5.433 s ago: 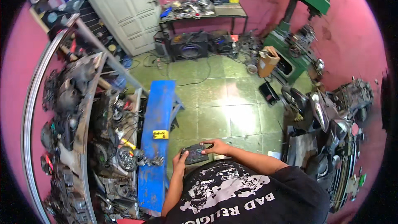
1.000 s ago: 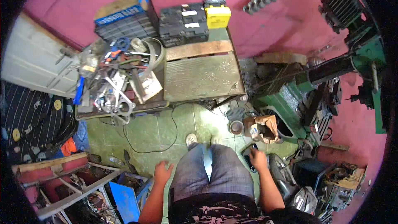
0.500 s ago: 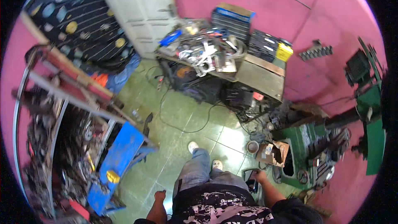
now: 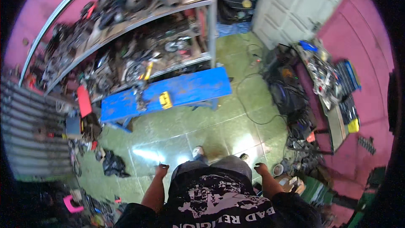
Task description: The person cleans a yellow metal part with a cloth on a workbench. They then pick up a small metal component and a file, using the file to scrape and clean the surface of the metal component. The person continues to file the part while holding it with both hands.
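Note:
My left hand [image 4: 161, 170] hangs in the air by my left hip, fingers loosely bent and thumb apart; I make out nothing held in it. On the other side, my right hand [image 4: 261, 169] hangs over the floor with its fingers loosely bent and nothing visible in them. Ahead to the left stands a long blue bench [image 4: 185, 86] with scuffed paint. On it lie a yellow box [image 4: 166, 100] and a greyish metal part [image 4: 139, 97] whose kind I cannot tell. Neither hand touches these. Nearest my right hand is a small round container [image 4: 278, 169] on the floor.
Behind the bench, a metal shelf [image 4: 126, 29] is crammed with greasy machine parts. A cluttered workbench [image 4: 336, 131] stands at right, with a cable [image 4: 253, 120] across the floor nearby. A black plastic bag [image 4: 114, 164] lies at left. A white door [image 4: 297, 10] stands at the back.
My view has swung left, bringing the blue bench and shelf ahead of me and the workbench to the right. My right hand has moved away from a dark frame-like thing beside my hip.

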Demonstrator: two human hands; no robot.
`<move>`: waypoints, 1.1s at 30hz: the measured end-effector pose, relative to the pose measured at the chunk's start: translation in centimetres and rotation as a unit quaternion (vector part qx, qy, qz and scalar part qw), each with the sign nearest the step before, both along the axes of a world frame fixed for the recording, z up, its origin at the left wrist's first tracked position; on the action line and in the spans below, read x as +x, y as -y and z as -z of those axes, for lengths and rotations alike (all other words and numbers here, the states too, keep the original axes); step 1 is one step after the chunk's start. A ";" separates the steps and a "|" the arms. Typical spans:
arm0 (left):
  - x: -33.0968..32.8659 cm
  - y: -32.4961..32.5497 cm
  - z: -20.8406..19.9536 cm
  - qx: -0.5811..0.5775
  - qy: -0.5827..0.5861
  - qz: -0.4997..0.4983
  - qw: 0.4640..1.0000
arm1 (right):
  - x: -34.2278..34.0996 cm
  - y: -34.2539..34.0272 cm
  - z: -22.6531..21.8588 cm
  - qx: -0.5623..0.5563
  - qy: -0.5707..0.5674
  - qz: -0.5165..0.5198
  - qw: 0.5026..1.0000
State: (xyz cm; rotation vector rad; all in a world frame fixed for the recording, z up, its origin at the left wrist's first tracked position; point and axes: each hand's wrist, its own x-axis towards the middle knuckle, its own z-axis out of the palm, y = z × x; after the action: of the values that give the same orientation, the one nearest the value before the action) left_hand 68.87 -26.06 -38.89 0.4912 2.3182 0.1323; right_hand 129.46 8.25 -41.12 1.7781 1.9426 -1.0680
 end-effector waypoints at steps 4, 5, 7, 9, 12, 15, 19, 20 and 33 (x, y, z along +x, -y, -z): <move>-5.9 9.2 -2.2 -0.010 -0.043 -0.079 0.996 | -13.8 -2.5 1.4 0.036 -0.033 -0.020 0.999; -7.2 11.2 -2.2 -0.094 -0.080 -0.013 0.992 | -17.4 -3.2 1.1 0.008 -0.059 -0.008 0.998; -9.6 12.0 -3.2 -0.148 -0.065 -0.081 0.983 | -24.8 -4.2 -2.4 -0.019 -0.108 -0.076 0.991; -10.7 11.6 -3.2 -0.135 -0.039 -0.065 0.988 | -29.8 -5.3 -1.9 0.003 -0.143 -0.142 0.980; -14.0 7.6 -2.1 -0.016 -0.020 -0.015 1.000 | -37.9 -6.5 -0.8 -0.011 -0.120 -0.135 0.983; -16.2 0.0 0.1 0.033 0.009 -0.036 0.999 | -45.5 -8.3 3.0 -0.001 -0.122 -0.180 0.976; -20.9 -13.9 0.2 0.115 0.045 0.006 0.992 | -57.8 -9.1 5.0 -0.046 -0.132 -0.169 0.976; -22.1 -17.0 0.1 0.123 0.019 0.051 0.991 | -60.8 -9.3 5.1 -0.061 -0.130 -0.147 0.979; -31.8 -41.7 2.0 0.081 -0.217 0.546 0.805 | -80.9 -8.3 3.6 0.098 0.007 -0.002 0.995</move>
State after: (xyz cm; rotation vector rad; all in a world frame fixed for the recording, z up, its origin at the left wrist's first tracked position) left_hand 37.02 15.60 -40.90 2.0206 2.0514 -0.3830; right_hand 48.57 16.59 -44.76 1.8736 2.1056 -0.8857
